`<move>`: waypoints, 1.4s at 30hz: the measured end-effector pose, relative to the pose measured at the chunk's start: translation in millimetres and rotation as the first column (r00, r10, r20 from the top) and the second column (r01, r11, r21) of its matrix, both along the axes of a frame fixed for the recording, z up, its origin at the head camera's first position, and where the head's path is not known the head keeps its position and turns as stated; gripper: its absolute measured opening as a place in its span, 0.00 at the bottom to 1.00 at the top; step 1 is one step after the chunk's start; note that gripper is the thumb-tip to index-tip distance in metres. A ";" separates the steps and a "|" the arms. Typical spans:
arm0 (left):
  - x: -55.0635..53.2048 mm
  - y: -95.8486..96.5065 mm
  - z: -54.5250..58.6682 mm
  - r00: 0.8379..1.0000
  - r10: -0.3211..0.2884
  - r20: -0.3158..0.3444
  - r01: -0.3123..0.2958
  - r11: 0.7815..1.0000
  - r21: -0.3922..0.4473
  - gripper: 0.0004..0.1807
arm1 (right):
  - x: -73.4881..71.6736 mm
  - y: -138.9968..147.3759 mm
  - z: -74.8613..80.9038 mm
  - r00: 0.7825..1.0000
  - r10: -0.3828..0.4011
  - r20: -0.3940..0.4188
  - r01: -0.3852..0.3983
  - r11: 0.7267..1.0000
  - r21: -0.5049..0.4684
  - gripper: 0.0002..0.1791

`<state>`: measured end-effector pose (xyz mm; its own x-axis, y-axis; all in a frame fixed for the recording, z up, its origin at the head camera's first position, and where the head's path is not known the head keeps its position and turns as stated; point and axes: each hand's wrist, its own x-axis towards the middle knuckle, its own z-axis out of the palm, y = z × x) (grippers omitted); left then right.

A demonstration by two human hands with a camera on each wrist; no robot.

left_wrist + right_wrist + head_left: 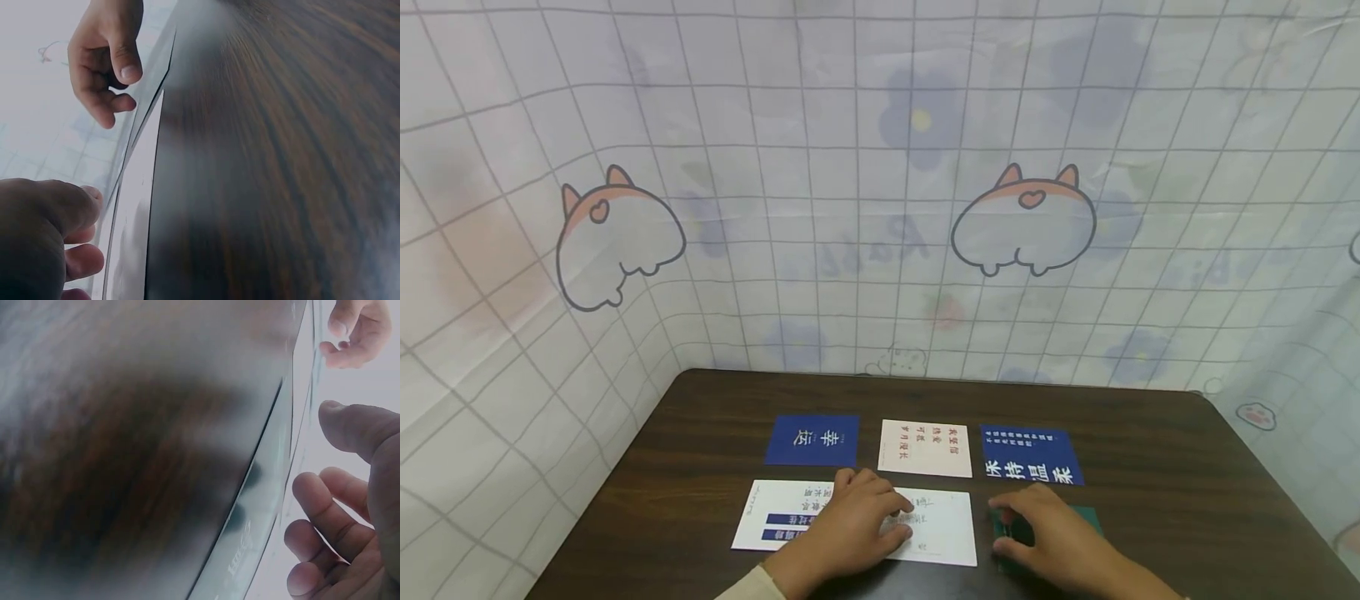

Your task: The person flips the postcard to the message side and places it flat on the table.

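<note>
Fingers (312, 494): loose and parted on both your hands, grasping nothing.
Left hand (859, 518): right over the white paper (947, 527); whether your fingertips touch it, no telling.
Right hand (1052, 527): arched above the green card (1088, 517), front right on the table (647, 508).
Green card: thin, so it probably skates easily; best press lightly with flat fingertips, slide, and spare the corners.
Back row: blue card (782, 450), cream card (925, 450), second blue card (1033, 454); keep your reach clear so none gets knocked.
Hidden: your left hand masks the white paper's middle, so one sheet or two is unclear; most of the green card sits under your right.
Wrist views: nearly edge-on, print mostly unreadable.
</note>
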<state>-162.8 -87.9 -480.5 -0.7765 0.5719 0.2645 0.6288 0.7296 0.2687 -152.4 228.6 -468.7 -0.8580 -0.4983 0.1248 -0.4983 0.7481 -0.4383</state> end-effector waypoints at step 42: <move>-3.1 53.3 -2.0 0.996 -0.068 -0.057 0.065 0.996 -0.061 0.14 | 1.3 47.4 -1.2 0.995 -0.096 0.010 0.095 0.992 0.084 0.31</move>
